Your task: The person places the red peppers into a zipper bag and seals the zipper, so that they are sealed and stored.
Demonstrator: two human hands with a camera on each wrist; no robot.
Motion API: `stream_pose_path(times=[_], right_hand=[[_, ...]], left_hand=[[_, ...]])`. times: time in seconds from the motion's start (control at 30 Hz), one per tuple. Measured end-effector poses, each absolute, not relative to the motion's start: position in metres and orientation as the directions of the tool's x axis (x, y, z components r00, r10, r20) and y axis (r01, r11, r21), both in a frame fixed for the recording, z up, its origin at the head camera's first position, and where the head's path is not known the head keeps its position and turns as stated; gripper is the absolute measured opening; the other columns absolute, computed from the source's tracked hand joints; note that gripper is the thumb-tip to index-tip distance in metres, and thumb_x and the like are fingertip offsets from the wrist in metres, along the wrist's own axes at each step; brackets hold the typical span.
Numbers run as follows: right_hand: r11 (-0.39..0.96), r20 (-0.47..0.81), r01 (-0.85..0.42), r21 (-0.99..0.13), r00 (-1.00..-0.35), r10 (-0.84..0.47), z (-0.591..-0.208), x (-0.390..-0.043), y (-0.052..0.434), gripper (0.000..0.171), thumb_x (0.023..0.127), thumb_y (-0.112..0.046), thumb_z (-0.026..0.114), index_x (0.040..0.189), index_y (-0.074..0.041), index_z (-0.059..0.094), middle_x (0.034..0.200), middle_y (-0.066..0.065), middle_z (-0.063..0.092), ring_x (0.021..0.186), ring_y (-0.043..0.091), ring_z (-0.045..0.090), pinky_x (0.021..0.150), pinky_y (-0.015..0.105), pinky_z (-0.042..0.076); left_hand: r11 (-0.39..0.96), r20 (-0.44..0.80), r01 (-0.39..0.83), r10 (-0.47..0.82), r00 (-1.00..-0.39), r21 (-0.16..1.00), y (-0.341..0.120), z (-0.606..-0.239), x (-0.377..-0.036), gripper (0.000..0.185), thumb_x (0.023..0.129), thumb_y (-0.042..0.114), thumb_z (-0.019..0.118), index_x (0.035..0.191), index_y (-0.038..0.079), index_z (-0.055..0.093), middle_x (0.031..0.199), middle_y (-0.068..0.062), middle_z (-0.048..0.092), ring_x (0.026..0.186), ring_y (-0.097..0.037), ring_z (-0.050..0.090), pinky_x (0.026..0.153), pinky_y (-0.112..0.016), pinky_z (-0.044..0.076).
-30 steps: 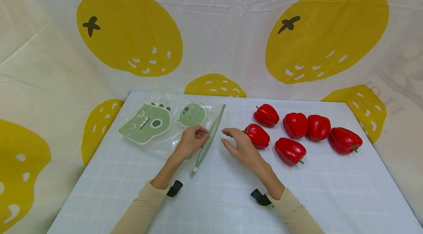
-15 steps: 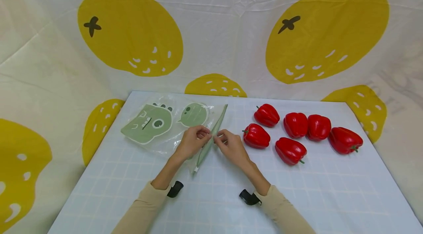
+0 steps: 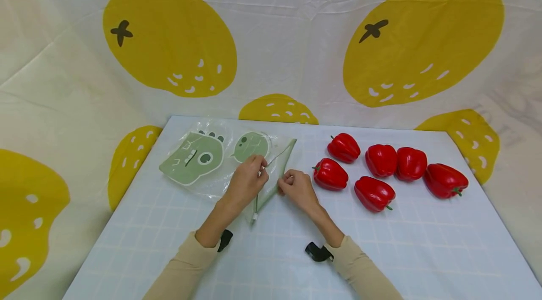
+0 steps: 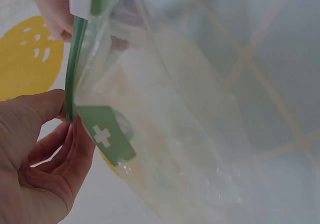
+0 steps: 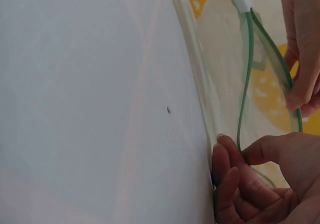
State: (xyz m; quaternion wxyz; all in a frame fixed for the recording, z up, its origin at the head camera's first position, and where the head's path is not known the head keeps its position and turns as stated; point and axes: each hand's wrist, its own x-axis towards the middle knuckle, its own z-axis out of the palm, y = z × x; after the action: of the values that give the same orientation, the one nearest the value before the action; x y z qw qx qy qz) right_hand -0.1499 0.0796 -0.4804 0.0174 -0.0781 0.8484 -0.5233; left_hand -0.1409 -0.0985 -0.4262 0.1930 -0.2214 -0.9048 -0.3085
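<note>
Both hands were parting the mouth of the clear zipper bag (image 3: 237, 163) on the table (image 3: 423, 253), left hand (image 3: 245, 182) and right hand (image 3: 296, 188) each pinching one green lip, which probably needed widening before the nearby red peppers (image 3: 372, 168) could fit.

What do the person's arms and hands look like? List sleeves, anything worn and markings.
Both arms wear long beige sleeves, the left sleeve and the right sleeve, ending at the wrists. A small black wrist device sits at each cuff, one on the left and one on the right. The left hand and right hand are bare: no gloves, rings or markings show.
</note>
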Motion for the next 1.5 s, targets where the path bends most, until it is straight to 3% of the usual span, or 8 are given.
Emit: stream_pose_path(times=[0.23,0.6,0.77,0.97,1.13,1.27,1.5], right_hand=[[0.449,-0.052,-0.031,-0.893,-0.984,-0.171,-0.481,-0.149,0.083,0.010,0.091,-0.005,0.063,0.081,-0.003,0.063,0.063,0.001,0.071,0.048,0.013,0.063,0.040,0.021,0.044],[0.496,-0.088,-0.016,-0.868,-0.979,-0.186,-0.482,-0.151,0.089,0.010,0.090,-0.004,0.065,0.080,-0.003,0.066,0.060,0.000,0.069,0.043,0.012,0.057,0.040,0.021,0.044],[0.514,-0.047,-0.068,-0.855,-0.977,-0.207,-0.480,-0.148,0.090,0.017,0.094,-0.009,0.071,0.077,-0.004,0.067,0.060,0.001,0.068,0.044,0.012,0.057,0.041,0.024,0.047],[0.650,0.133,-0.268,-0.711,-0.959,-0.251,-0.474,-0.143,0.086,0.023,0.087,-0.014,0.083,0.076,-0.011,0.063,0.058,-0.006,0.056,0.053,0.010,0.053,0.052,0.025,0.045],[0.686,0.266,-0.478,-0.548,-0.877,-0.399,-0.468,-0.141,0.080,0.019,0.084,-0.005,0.083,0.096,-0.008,0.069,0.082,0.001,0.065,0.081,0.019,0.061,0.072,0.033,0.054],[0.650,0.262,-0.555,-0.519,-0.827,-0.497,-0.470,-0.139,0.080,0.026,0.086,0.002,0.079,0.111,-0.003,0.072,0.106,0.009,0.069,0.105,0.029,0.061,0.093,0.042,0.055],[0.625,0.187,-0.595,-0.506,-0.783,-0.593,-0.470,-0.135,0.086,0.023,0.093,0.001,0.072,0.115,-0.003,0.075,0.118,0.012,0.068,0.113,0.029,0.060,0.100,0.042,0.053]], left_hand=[[0.782,0.541,0.501,0.257,-0.801,0.370,-0.101,-0.412,-0.139,0.014,0.084,-0.009,0.067,0.095,-0.002,0.061,0.087,-0.014,0.059,0.060,-0.030,0.059,0.057,-0.039,0.055],[0.777,0.588,0.480,0.180,-0.789,0.407,-0.112,-0.388,-0.139,0.012,0.088,-0.011,0.064,0.098,-0.005,0.062,0.089,-0.016,0.057,0.066,-0.024,0.059,0.058,-0.034,0.055],[0.767,0.555,0.487,0.210,-0.805,0.417,-0.109,-0.391,-0.137,0.010,0.090,-0.008,0.064,0.099,-0.004,0.063,0.091,-0.014,0.057,0.069,-0.026,0.062,0.061,-0.036,0.056],[0.765,0.526,0.498,0.249,-0.814,0.409,-0.103,-0.401,-0.134,0.011,0.090,-0.007,0.067,0.100,-0.003,0.064,0.092,-0.013,0.059,0.070,-0.027,0.062,0.064,-0.037,0.057],[0.775,0.531,0.501,0.257,-0.807,0.386,-0.101,-0.405,-0.133,0.012,0.090,-0.008,0.067,0.101,-0.003,0.064,0.091,-0.014,0.059,0.068,-0.027,0.061,0.063,-0.037,0.057],[0.778,0.535,0.502,0.259,-0.804,0.377,-0.102,-0.405,-0.133,0.011,0.091,-0.007,0.066,0.102,-0.004,0.065,0.092,-0.013,0.058,0.068,-0.026,0.061,0.062,-0.037,0.057],[0.770,0.598,0.522,0.234,-0.767,0.367,-0.110,-0.394,-0.137,0.011,0.092,-0.009,0.065,0.102,-0.005,0.065,0.093,-0.016,0.058,0.070,-0.027,0.062,0.063,-0.035,0.057]])
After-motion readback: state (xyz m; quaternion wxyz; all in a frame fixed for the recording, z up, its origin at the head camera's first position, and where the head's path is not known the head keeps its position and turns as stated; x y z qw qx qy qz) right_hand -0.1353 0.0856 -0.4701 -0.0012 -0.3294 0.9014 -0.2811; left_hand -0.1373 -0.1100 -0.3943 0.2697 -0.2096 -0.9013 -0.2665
